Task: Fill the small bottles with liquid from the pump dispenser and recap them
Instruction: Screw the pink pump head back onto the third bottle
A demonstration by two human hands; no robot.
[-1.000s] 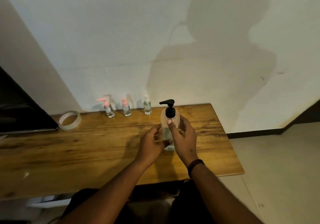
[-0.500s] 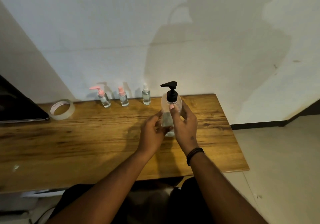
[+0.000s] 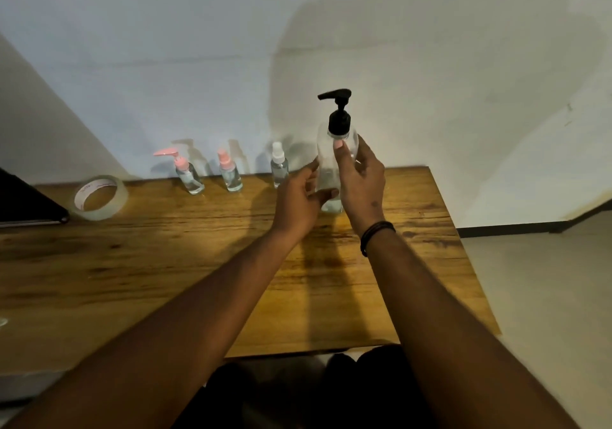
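Note:
A clear pump dispenser with a black pump head stands upright on the wooden table, near the back edge. My right hand grips its body from the right, thumb across the front below the collar. My left hand holds its lower part from the left. Three small capped bottles stand along the wall to the left: one with a pink pump, one with a pink spray cap, one with a white spray cap.
A roll of clear tape lies at the table's back left. A dark flat object juts in at the left edge. The table's right edge drops to a pale floor. A white wall rises behind.
Both hands stay on the dispenser. It has shifted a little further back, toward the wall; the view has tilted.

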